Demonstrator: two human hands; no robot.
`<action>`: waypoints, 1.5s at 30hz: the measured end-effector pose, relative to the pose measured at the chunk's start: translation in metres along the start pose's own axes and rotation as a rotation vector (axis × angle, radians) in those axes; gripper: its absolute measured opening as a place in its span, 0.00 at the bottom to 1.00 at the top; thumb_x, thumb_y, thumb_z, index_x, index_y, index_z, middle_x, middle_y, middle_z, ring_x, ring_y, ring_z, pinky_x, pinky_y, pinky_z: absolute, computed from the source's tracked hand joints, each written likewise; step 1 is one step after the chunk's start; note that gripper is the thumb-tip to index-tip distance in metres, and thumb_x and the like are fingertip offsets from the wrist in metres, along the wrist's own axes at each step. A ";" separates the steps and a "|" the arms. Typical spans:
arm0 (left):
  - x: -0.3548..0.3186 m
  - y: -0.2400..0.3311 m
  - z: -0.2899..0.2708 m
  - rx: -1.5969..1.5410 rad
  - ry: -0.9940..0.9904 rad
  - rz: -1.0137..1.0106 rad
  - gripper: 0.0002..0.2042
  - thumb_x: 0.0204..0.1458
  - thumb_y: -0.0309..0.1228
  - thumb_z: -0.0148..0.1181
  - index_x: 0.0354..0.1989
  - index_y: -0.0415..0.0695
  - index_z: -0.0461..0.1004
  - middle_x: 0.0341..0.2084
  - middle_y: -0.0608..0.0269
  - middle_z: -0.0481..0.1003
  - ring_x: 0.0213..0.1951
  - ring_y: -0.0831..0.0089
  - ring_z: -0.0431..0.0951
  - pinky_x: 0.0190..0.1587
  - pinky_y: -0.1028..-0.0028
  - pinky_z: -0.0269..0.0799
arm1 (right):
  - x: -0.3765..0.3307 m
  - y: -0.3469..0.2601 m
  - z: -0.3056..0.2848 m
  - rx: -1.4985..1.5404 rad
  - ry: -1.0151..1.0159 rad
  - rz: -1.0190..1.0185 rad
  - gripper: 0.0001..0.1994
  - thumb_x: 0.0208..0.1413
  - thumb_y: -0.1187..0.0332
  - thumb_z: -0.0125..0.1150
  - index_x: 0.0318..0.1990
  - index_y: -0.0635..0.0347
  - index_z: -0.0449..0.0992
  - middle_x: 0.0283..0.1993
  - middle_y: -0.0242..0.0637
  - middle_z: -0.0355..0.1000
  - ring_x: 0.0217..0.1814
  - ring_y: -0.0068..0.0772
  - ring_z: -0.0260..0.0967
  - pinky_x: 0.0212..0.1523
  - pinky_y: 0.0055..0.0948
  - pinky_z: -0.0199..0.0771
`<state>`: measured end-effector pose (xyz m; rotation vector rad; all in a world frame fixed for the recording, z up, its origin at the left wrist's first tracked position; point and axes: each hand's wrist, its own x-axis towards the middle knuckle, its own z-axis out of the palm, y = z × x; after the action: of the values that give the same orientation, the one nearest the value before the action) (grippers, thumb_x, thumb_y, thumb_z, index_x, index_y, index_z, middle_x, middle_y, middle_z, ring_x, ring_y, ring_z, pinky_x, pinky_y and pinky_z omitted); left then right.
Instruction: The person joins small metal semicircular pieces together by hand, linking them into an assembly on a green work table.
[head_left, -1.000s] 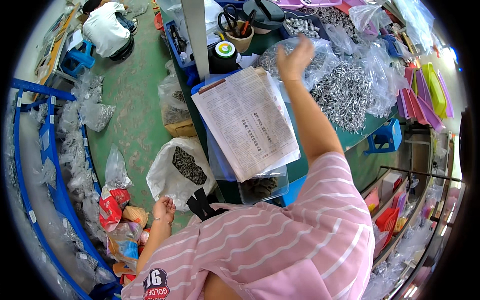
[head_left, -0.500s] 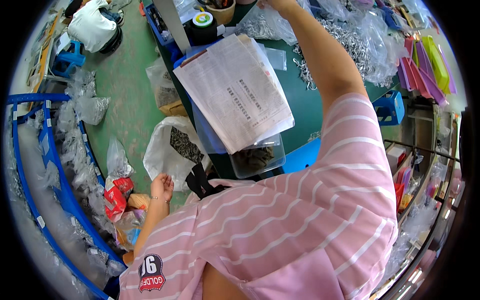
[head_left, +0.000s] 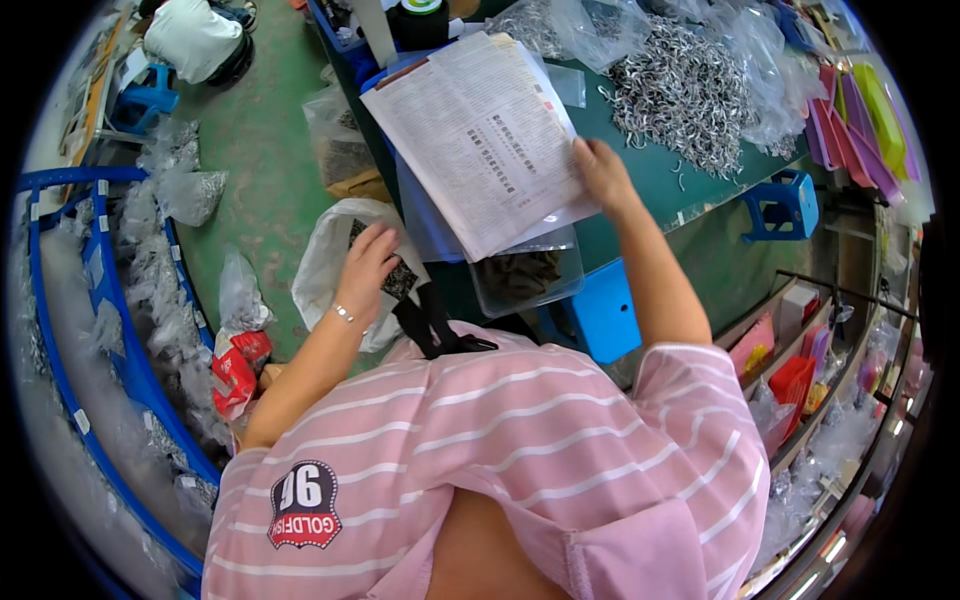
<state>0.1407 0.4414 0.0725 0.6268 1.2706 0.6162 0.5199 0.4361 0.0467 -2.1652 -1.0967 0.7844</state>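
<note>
My left hand (head_left: 368, 262) reaches over a white sack (head_left: 318, 262) holding small dark pieces (head_left: 399, 279). Its fingers are stretched out and slightly bent, with nothing seen in them. On the green table a stack of printed newspaper sheets (head_left: 480, 150) lies tilted. At its right edge is my right hand (head_left: 604, 174), loosely curved and partly open; whether it touches the paper is unclear. Beyond that hand spreads a heap of small silvery metal hook-like pieces (head_left: 685, 90). Under the paper's near end sits a clear plastic box (head_left: 530, 283) with something dark inside.
A blue stool (head_left: 605, 310) stands at the table's near edge, another blue stool (head_left: 785, 205) to the right. Blue racking (head_left: 110, 340) with bagged parts runs along the left. Plastic bags (head_left: 338, 130) lie on the floor. Another person (head_left: 195, 40) is at the far left.
My right hand has come back from the table's far side to the newspaper's right edge. My left hand has risen from beside the sack to over its mouth.
</note>
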 end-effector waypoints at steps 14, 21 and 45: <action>-0.002 0.001 0.051 0.131 -0.112 -0.022 0.15 0.56 0.28 0.55 0.51 0.41 0.66 0.45 0.59 0.73 0.45 0.68 0.75 0.44 0.63 0.72 | -0.109 -0.026 0.037 -0.055 0.128 -0.214 0.37 0.52 0.60 0.64 0.64 0.71 0.57 0.68 0.58 0.54 0.71 0.55 0.50 0.68 0.41 0.52; -0.015 0.002 0.017 0.117 0.049 0.071 0.21 0.54 0.31 0.57 0.55 0.38 0.65 0.41 0.63 0.71 0.42 0.75 0.69 0.40 0.72 0.68 | -0.221 0.092 -0.007 0.340 0.505 0.380 0.22 0.51 0.66 0.65 0.51 0.69 0.72 0.48 0.48 0.74 0.52 0.39 0.71 0.53 0.34 0.69; -0.156 -0.066 0.177 0.991 -1.568 1.183 0.14 0.52 0.29 0.61 0.48 0.48 0.76 0.54 0.52 0.69 0.57 0.53 0.67 0.59 0.58 0.61 | -0.469 0.277 0.009 0.676 0.366 0.796 0.13 0.53 0.72 0.61 0.45 0.69 0.74 0.34 0.38 0.75 0.31 0.28 0.72 0.32 0.25 0.70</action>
<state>0.2895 0.2682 0.1604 2.1533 -0.5415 0.1467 0.4225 -0.0918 -0.0455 -1.9719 0.2500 0.8610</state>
